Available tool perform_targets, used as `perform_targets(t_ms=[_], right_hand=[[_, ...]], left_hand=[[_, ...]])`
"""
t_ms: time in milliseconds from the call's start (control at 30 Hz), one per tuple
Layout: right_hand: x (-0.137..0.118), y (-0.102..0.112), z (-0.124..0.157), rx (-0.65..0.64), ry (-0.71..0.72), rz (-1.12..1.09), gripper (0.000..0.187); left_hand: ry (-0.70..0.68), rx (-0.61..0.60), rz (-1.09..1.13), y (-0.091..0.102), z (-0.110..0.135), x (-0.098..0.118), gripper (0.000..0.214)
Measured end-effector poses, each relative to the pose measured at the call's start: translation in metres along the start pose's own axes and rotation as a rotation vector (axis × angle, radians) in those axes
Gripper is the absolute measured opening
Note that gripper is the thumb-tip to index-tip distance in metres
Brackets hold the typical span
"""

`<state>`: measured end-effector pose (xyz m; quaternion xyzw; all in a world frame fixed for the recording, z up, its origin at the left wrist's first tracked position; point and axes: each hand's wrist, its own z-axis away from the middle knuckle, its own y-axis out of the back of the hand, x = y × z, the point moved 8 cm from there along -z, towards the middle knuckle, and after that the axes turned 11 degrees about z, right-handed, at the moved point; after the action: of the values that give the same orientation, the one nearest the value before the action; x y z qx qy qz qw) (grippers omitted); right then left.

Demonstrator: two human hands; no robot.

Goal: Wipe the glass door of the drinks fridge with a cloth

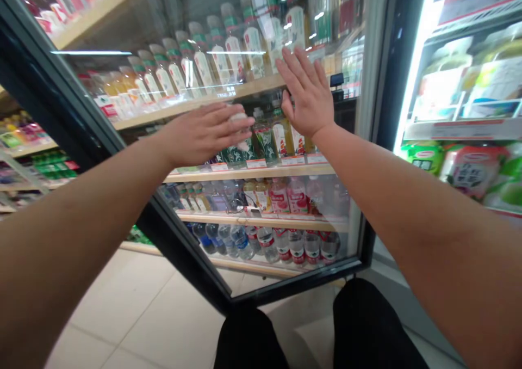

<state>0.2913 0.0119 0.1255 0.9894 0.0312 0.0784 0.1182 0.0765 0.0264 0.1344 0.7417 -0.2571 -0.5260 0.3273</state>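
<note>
Now, at your left, the black-framed glass cooler door (183,254) is standing at a slant over the pale tiled floor (134,298). Your left hand (204,134) is lying flat on its pane, fingers stretched out and gripping nothing. Your right hand (309,94) is spreading open on the same glass, higher up and nearer the brightly lit cooler shelves (460,129), and it is holding nothing either.

Bare palms on smooth glass are risking a slip, I judge, if you are leaning in hard. A sudden swing could be jolting the rows of plastic drink bottles (228,53) showing through the pane, or nipping your right fingers where the door's right edge is meeting the cooler.

The door's lower frame is sitting just above your dark-trousered knees (244,342), so room is tight there. The floor to the left is offering the open room.
</note>
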Motion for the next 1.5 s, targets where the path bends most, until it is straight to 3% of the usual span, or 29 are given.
perform_targets(t_ms=[33, 67, 167, 233, 267, 367, 433, 467, 567, 633, 700, 767, 833, 900, 1000, 1067, 1133, 1167, 1233, 1300, 1367, 1433, 1500], right_hand=[[0.000, 0.000, 0.000, 0.002, -0.001, -0.009, 0.064], [0.000, 0.000, 0.000, 0.000, -0.001, -0.018, 0.063], [0.001, 0.000, 0.000, -0.011, 0.000, -0.031, 0.064], [0.000, 0.000, 0.000, -0.018, -0.002, -0.023, 0.065], [0.000, 0.000, 0.000, -0.020, -0.002, -0.017, 0.066], [0.000, 0.001, 0.000, -0.012, 0.000, -0.009, 0.066], [0.000, 0.001, 0.000, -0.004, -0.003, -0.020, 0.066], [0.000, 0.001, 0.000, -0.003, -0.007, -0.029, 0.065], [0.001, 0.001, 0.000, -0.012, -0.019, -0.048, 0.067], [0.000, 0.001, 0.000, -0.013, -0.021, -0.045, 0.068], [0.000, 0.002, 0.000, -0.010, -0.021, -0.038, 0.068], [0.000, 0.002, 0.000, -0.007, -0.019, -0.033, 0.068], [0.000, 0.001, 0.000, -0.007, -0.018, -0.029, 0.068], [0.000, 0.000, 0.000, -0.003, -0.015, -0.029, 0.066], [0.001, 0.000, 0.001, 0.008, -0.010, -0.034, 0.064], [0.001, 0.000, 0.001, 0.007, -0.008, -0.035, 0.065], [0.001, 0.000, 0.001, 0.001, -0.010, -0.031, 0.066], [0.001, 0.000, 0.001, -0.001, -0.013, -0.028, 0.067], [0.001, 0.000, 0.000, 0.000, -0.017, -0.029, 0.067], [0.002, -0.001, 0.000, 0.005, -0.018, -0.037, 0.066], [0.002, -0.002, 0.000, 0.006, -0.014, -0.042, 0.065], [0.002, -0.003, 0.000, 0.005, -0.014, -0.037, 0.064], [0.002, -0.002, 0.001, 0.013, -0.006, -0.026, 0.064]], left_hand=[[-0.047, -0.048, 0.013, 0.000, 0.005, 0.001, 0.051], [-0.026, -0.018, -0.007, 0.006, 0.011, -0.006, 0.053], [0.278, 0.363, -0.192, 0.044, 0.041, -0.049, 0.058], [0.424, 0.546, -0.278, 0.054, 0.067, -0.061, 0.061], [0.419, 0.536, -0.278, 0.049, 0.073, -0.061, 0.062], [0.191, 0.201, -0.135, 0.017, 0.075, -0.040, 0.058], [0.128, 0.069, -0.078, 0.011, 0.082, -0.033, 0.055], [0.184, 0.093, -0.099, 0.018, 0.086, -0.037, 0.056], [0.525, 0.323, -0.267, 0.046, 0.104, -0.060, 0.061], [0.604, 0.423, -0.295, 0.051, 0.108, -0.060, 0.063], [0.479, 0.383, -0.203, 0.043, 0.098, -0.048, 0.065], [0.273, 0.247, -0.087, 0.031, 0.084, -0.032, 0.068], [0.168, 0.160, -0.043, 0.029, 0.076, -0.027, 0.068], [0.252, 0.220, -0.094, 0.038, 0.073, -0.043, 0.065], [0.512, 0.498, -0.278, 0.050, 0.070, -0.072, 0.062], [0.627, 0.696, -0.361, 0.047, 0.063, -0.072, 0.057], [0.639, 0.775, -0.327, 0.039, 0.047, -0.059, 0.056], [0.571, 0.702, -0.267, 0.033, 0.031, -0.049, 0.058], [0.347, 0.379, -0.153, 0.018, -0.003, -0.026, 0.059], [0.224, 0.164, -0.110, 0.016, -0.017, -0.013, 0.057], [0.302, 0.196, -0.141, 0.029, -0.018, -0.021, 0.056], [0.472, 0.372, -0.164, 0.041, -0.011, -0.033, 0.057], [0.515, 0.442, -0.117, 0.034, -0.011, -0.031, 0.058]])
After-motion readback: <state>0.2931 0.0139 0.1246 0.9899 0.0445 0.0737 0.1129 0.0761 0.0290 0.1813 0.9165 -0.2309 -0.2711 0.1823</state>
